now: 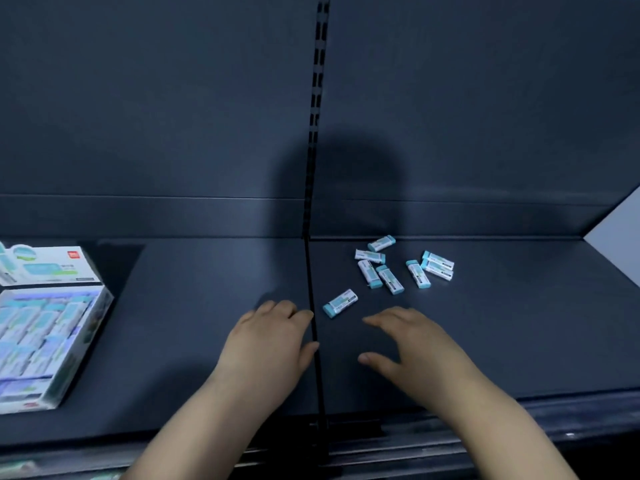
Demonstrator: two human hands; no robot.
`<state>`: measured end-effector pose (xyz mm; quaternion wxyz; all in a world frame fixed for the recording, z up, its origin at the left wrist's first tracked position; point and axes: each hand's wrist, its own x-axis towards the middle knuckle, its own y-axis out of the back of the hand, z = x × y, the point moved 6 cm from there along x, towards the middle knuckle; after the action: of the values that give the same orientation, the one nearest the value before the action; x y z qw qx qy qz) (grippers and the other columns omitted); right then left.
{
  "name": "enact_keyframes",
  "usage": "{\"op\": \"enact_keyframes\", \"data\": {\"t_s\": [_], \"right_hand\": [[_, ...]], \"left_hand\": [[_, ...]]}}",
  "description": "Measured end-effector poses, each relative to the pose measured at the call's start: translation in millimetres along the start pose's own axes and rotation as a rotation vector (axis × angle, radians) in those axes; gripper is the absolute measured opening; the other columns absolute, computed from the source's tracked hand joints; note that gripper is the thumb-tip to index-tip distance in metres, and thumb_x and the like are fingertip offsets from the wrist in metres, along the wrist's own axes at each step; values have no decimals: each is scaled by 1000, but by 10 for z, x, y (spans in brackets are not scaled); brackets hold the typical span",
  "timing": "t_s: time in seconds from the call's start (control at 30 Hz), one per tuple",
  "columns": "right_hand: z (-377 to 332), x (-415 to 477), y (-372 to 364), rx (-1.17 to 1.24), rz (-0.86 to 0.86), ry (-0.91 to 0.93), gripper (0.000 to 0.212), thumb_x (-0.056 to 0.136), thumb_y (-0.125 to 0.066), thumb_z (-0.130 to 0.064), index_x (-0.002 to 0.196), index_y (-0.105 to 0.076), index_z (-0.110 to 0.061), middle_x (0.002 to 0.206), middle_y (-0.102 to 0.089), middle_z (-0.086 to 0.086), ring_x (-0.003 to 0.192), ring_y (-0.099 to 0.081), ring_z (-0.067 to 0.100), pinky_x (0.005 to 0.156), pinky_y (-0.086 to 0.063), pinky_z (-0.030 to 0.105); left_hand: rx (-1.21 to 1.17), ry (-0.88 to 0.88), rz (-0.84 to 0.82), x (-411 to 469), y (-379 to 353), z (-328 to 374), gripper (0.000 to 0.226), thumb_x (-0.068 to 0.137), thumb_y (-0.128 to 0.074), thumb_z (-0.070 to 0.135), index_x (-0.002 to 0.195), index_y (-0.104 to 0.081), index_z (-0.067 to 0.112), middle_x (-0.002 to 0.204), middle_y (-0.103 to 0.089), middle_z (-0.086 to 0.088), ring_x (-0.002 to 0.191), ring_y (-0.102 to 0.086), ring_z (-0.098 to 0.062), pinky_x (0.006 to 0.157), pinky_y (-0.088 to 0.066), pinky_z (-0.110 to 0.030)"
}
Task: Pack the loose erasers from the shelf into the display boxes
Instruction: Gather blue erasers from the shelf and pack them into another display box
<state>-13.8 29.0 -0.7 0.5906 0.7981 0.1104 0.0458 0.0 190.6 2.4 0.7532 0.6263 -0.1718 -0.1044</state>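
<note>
Several loose white-and-teal erasers (pixel 381 268) lie scattered on the dark shelf (pixel 207 289) right of the centre seam. One eraser (pixel 340 303) lies apart from the others, just beyond my fingertips. My left hand (pixel 266 344) hovers palm down at the seam, fingers relaxed, holding nothing. My right hand (pixel 412 348) is spread palm down a little right of it, also holding nothing. An open display box (pixel 52 341) filled with erasers stands at the far left, its printed lid (pixel 45 265) raised behind it.
A slotted upright strip (pixel 317 116) runs down the dark back panel to the seam. The shelf's front lip (pixel 450 441) lies under my forearms. A pale wall (pixel 620 244) shows at the far right.
</note>
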Motion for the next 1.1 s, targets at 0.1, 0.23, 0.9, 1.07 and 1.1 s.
{"op": "enact_keyframes", "data": {"t_s": [0.1, 0.23, 0.9, 1.07, 1.1], "right_hand": [[71, -1, -15, 22, 35, -58, 54, 85, -54, -50, 134, -41, -32, 134, -44, -14, 126, -36, 6, 106, -30, 23], [120, 10, -138, 45, 35, -87, 52, 85, -55, -49, 133, -44, -31, 133, -46, -14, 125, -38, 8, 104, -31, 22], [1764, 77, 506, 79, 43, 50, 46, 85, -56, -46, 129, -49, -31, 128, -47, -16, 120, -39, 2, 101, -30, 14], [2083, 257, 548, 83, -4, 111, 44, 88, -54, -44, 129, -48, -31, 129, -47, -15, 121, -40, 5, 101, -33, 19], [2124, 304, 543, 85, -23, 124, 42, 89, -53, -43, 129, -48, -30, 129, -47, -14, 120, -41, 5, 100, -34, 20]], "left_hand": [[-2, -8, -77, 67, -122, -24, 46, 95, -38, 46, 137, -38, 29, 129, -45, 9, 120, -41, -12, 97, -32, -24], [1, -31, -127, 145, -235, -32, 41, 95, -39, 44, 131, -44, 27, 123, -47, 9, 116, -42, -13, 93, -35, -24], [132, 214, -229, 992, -699, 903, 55, 88, -44, 7, 139, -34, 24, 136, -40, -1, 123, -41, -23, 99, -37, -30], [3, 82, -184, 1046, -736, 1342, 51, 83, -46, 5, 121, -50, 39, 123, -47, 18, 121, -38, -8, 90, -26, -21], [-5, 74, -168, 1058, -761, 1386, 47, 83, -49, 8, 117, -55, 40, 122, -46, 21, 121, -36, -5, 85, -24, -21]]}}
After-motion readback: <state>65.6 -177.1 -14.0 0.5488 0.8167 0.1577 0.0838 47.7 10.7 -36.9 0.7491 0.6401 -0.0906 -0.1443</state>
